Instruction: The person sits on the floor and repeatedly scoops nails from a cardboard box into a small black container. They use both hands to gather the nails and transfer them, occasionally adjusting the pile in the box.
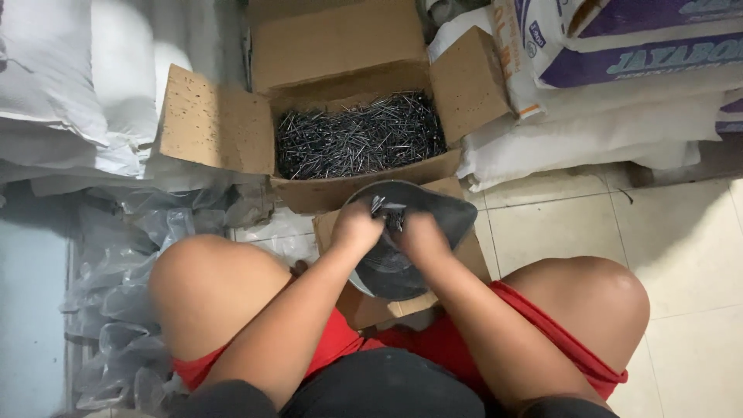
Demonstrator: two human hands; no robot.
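Both hands, left [357, 227] & right [422, 232], fingers curled onto nails [389, 210] in dark bowl [433, 207], just in front of nail box [360, 139]. Prob. heavy, stiff, sharp-tipped; best gripped mid-shank.

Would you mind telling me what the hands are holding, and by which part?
Both hands, left and right, grip a dark bag at its upper, opened edge, just before the box of nails.
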